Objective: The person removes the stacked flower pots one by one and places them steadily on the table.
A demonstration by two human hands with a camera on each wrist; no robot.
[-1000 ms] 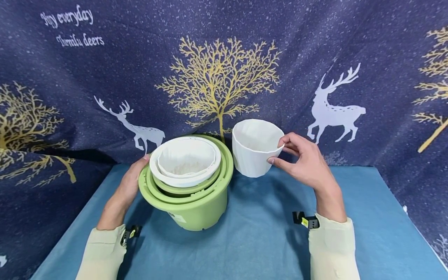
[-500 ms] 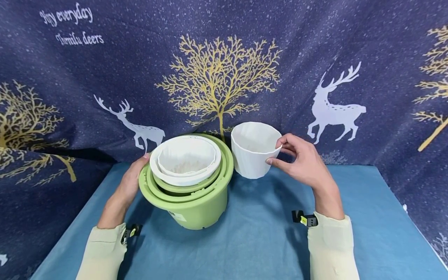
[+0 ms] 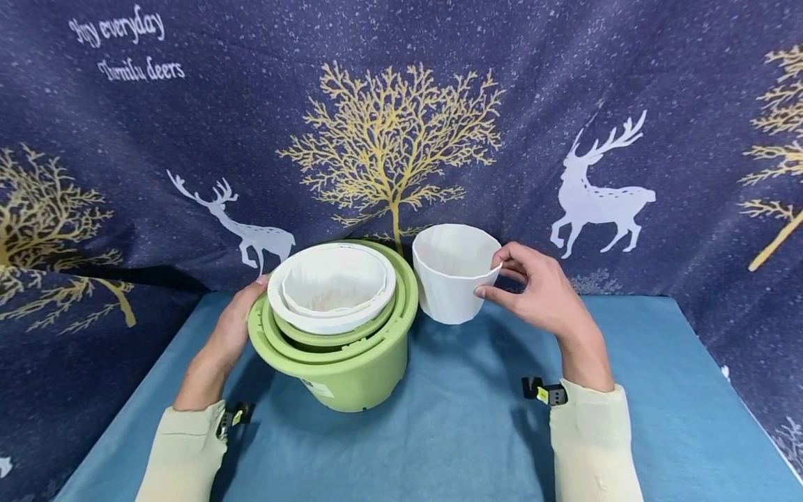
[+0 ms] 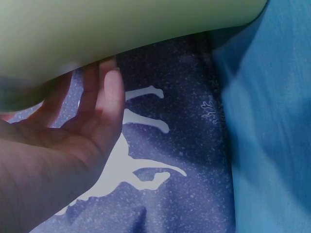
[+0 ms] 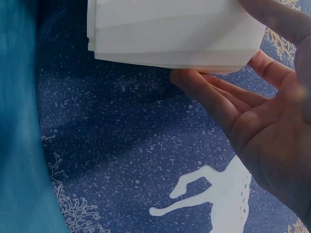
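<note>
A large green flower pot (image 3: 366,376) stands left of the middle, tilted slightly toward me. Nested inside it are a smaller green pot (image 3: 301,345) and white pots (image 3: 335,275). My left hand (image 3: 231,328) holds the large pot by its left rim; in the left wrist view its fingers (image 4: 114,92) reach up against the green wall. With the right hand (image 3: 546,289) I pinch the right rim of a faceted white flower pot (image 3: 448,296), thumb outside and fingers over the edge. This white pot is just right of the green one, with its inside showing bare.
Blue cloth (image 3: 464,432) covers the table. Close behind the pots hangs a dark blue curtain (image 3: 401,139) printed with deer and golden trees. Each wrist carries a small black camera (image 3: 533,388) on a strap.
The right hand has brought the white pot slightly lower and a little to the left, closer to the green one. My left hand and the nested pots have stayed put.
</note>
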